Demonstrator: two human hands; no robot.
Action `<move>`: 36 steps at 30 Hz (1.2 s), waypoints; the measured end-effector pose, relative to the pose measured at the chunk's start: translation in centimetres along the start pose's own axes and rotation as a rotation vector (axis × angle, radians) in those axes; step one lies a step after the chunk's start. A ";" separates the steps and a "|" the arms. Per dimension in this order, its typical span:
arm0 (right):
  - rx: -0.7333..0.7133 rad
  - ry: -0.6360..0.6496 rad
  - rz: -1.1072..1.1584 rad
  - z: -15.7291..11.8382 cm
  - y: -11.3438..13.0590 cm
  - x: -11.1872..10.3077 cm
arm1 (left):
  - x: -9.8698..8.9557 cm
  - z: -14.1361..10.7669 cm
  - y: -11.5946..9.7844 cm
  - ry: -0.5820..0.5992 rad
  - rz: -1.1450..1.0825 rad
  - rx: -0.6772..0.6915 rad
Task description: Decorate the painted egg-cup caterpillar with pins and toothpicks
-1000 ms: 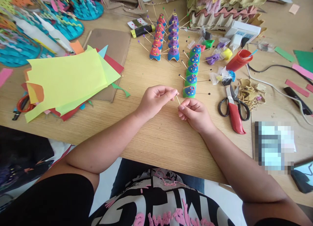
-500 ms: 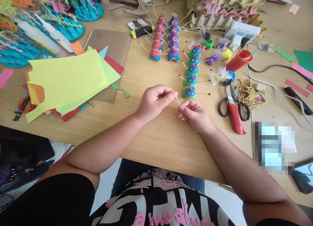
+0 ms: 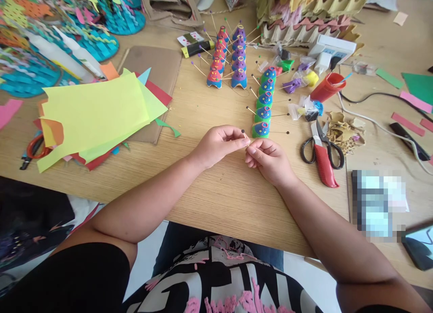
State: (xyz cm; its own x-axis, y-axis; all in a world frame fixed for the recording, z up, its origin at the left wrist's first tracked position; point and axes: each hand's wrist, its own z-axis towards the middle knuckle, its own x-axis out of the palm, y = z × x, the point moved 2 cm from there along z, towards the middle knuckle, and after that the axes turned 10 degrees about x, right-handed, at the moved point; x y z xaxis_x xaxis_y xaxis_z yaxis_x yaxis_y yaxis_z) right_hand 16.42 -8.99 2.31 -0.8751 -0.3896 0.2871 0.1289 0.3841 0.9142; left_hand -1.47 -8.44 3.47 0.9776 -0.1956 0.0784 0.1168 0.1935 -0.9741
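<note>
Above the table's front half, my left hand [image 3: 223, 146] pinches a thin pale stick [image 3: 246, 137] with a dark ball at its upper end. My right hand [image 3: 270, 159] has thumb and forefinger closed around the stick's lower part, right beside the left fingertips. Just behind the right hand stands a blue-and-green egg-carton caterpillar [image 3: 263, 109] with faces and ball-tipped sticks at its sides. Farther back are a red-and-blue egg-carton caterpillar [image 3: 215, 69] and a purple-and-blue one [image 3: 239, 66], both with sticks too.
Scissors [image 3: 323, 153] with a red-sleeved blade lie right of my right hand. Behind them are a red cup [image 3: 328, 87], bagged clay [image 3: 292, 85] and a power strip [image 3: 333, 49]. Coloured paper [image 3: 96, 110] covers the left; egg cartons [image 3: 304, 31] are stacked at the back.
My left fingers have slid down the stick to meet my right fingers, and the dark ball now shows above them. The view has shifted slightly.
</note>
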 end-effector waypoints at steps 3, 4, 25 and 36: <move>0.003 -0.021 0.044 0.0 0.0 0.0 | -0.3 0.3 0.2 -0.145 -0.042 0.013; 0.011 -0.040 0.052 0.0 0.0 0.0 | -0.5 0.5 0.3 -0.209 -0.050 0.017; -0.031 -0.067 0.217 -0.3 0.9 -0.3 | -0.7 1.4 1.3 -0.346 -0.089 0.015; -0.108 -0.047 -0.674 -1.8 1.2 1.2 | -1.0 1.3 2.1 -0.323 0.038 0.099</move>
State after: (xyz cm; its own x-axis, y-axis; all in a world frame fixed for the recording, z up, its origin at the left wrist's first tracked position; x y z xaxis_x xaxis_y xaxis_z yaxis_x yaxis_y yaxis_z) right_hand 16.32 -10.53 4.26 -0.7994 -0.4768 -0.3655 -0.4076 -0.0166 0.9130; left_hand -2.00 -6.58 1.62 0.9847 0.1258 0.1206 0.0797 0.2901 -0.9537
